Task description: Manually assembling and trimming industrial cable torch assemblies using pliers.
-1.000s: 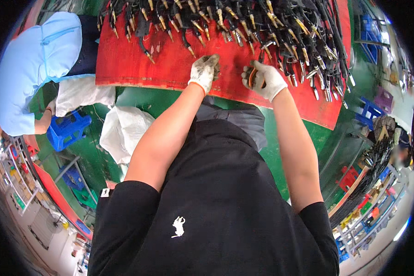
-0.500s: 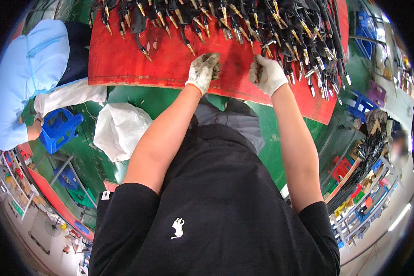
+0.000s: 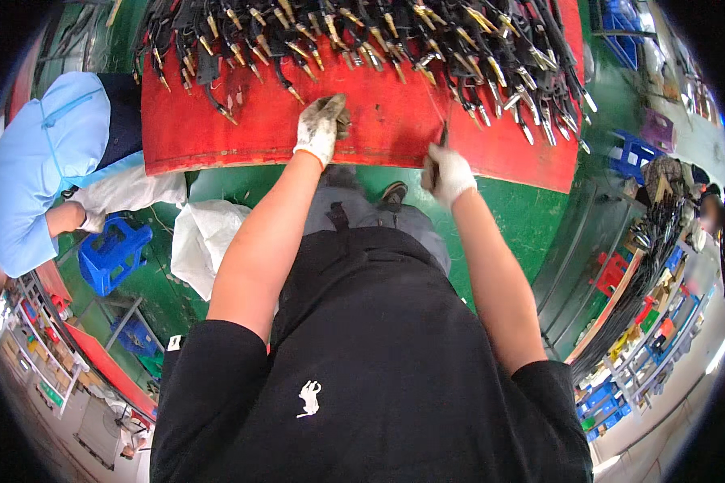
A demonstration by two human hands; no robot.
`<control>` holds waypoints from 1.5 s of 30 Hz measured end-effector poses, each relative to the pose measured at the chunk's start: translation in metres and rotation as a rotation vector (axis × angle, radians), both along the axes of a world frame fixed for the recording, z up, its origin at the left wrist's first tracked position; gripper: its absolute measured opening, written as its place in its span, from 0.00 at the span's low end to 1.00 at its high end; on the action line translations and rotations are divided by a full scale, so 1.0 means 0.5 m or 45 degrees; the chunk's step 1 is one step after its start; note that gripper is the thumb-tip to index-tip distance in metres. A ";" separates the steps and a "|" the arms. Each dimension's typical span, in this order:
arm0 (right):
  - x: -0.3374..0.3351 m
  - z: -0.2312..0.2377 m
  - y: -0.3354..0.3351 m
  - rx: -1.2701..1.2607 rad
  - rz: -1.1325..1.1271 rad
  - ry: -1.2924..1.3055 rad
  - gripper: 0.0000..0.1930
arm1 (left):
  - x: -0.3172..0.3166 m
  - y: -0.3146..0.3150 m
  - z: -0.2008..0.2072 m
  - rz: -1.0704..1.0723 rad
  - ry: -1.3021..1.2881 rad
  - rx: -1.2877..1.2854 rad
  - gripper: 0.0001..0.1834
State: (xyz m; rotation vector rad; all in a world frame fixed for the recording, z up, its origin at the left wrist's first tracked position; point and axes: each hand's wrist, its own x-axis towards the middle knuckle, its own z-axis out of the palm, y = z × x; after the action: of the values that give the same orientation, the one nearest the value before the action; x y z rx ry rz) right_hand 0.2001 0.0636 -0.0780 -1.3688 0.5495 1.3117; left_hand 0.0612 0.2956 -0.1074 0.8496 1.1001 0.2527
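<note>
Both my hands wear stained white gloves. My left hand is closed over the front part of the red tabletop, its fingers curled in; whatever they may hold is hidden. My right hand is at the table's front edge, closed around a thin dark piece that sticks up from the fingers. A fine line seems to run from it toward the cables; its kind is unclear. Beyond the hands lies a dense row of black cables with brass and silver metal ends pointing toward me.
On the left, a person in a light blue top bends beside a blue plastic stool. A white sack lies on the green floor. At the right are another blue stool and a rack of black cables.
My right hand has drawn back toward me to the table's edge, and a thin dark piece now shows in it. The left hand stays closed, farther from the right. The whole view has shifted slightly.
</note>
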 end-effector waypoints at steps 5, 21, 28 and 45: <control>-0.088 0.067 -0.321 -0.488 -0.027 -0.180 0.05 | -0.025 0.012 -0.021 -0.005 0.004 0.109 0.13; -0.135 -0.034 -0.732 -1.099 -0.070 0.331 0.10 | -0.378 -0.330 -0.019 0.693 0.320 -0.250 0.15; -0.102 -0.038 -0.670 -1.183 0.098 0.381 0.12 | -0.918 -0.250 -0.024 1.394 0.297 -0.037 0.16; -0.167 0.034 -1.044 -1.044 -0.497 0.368 0.12 | -0.001 -0.340 0.123 -1.430 0.274 1.742 0.25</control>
State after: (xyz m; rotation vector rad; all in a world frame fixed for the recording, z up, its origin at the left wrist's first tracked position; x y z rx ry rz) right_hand 0.1166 -0.4583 -0.0610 -1.5948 1.5945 0.9868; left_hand 0.0605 0.1257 -0.0457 2.6025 0.3484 -0.0946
